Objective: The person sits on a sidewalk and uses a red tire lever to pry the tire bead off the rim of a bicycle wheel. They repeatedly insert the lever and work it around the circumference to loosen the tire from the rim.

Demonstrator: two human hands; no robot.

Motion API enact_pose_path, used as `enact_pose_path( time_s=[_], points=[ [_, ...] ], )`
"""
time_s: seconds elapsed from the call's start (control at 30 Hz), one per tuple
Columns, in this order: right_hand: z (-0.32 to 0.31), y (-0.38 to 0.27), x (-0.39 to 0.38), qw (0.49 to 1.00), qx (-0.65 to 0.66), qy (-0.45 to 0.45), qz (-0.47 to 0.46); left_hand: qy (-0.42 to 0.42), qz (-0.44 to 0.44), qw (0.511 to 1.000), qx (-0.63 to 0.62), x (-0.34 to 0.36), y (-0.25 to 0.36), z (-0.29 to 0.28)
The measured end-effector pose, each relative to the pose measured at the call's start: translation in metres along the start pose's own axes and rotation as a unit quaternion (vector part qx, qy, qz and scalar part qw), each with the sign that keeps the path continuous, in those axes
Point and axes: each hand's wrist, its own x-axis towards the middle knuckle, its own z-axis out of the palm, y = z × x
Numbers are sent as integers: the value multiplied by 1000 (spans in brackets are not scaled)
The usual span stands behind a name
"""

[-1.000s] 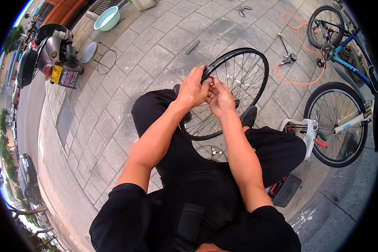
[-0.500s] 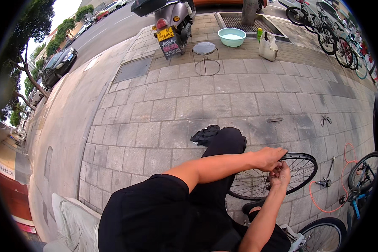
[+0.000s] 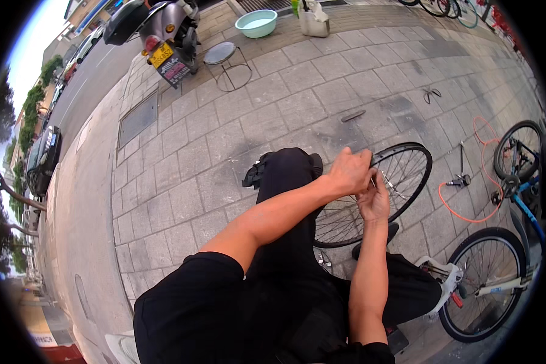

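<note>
A bare wheel (image 3: 376,197) is being held at centre right of the frame, tilted, its long axis running lower left to upper right. Its rim is being gripped by the left hand (image 3: 350,173) with closed fingers; the right hand (image 3: 375,200) is pinching beside it.

Both hands, the left hand (image 3: 347,174) and the right hand (image 3: 375,199), meet at the rim of a bare bicycle wheel (image 3: 376,194) at centre right, with the person's black-trousered knee (image 3: 288,170) pressed close on the left of it. To the right the way is crowded by an orange hose (image 3: 467,215) and a blue bicycle (image 3: 519,161), and at lower right by a white bicycle's wheel (image 3: 482,282). Open grey paving (image 3: 182,158) stretches toward the upper left, up to a wire stool (image 3: 224,60), a parked scooter (image 3: 164,36) and a green basin (image 3: 256,23).
</note>
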Motion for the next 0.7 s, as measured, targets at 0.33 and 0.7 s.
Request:
enact_pose_path(
  time_s=[0.33, 0.7],
  points=[
    [16, -12, 13, 993, 30, 101, 52, -69, 6, 996, -51, 1, 11, 0],
    [-4, -28, 3, 992, -118, -21, 49, -78, -76, 994, -1, 12, 30, -6]
  ],
)
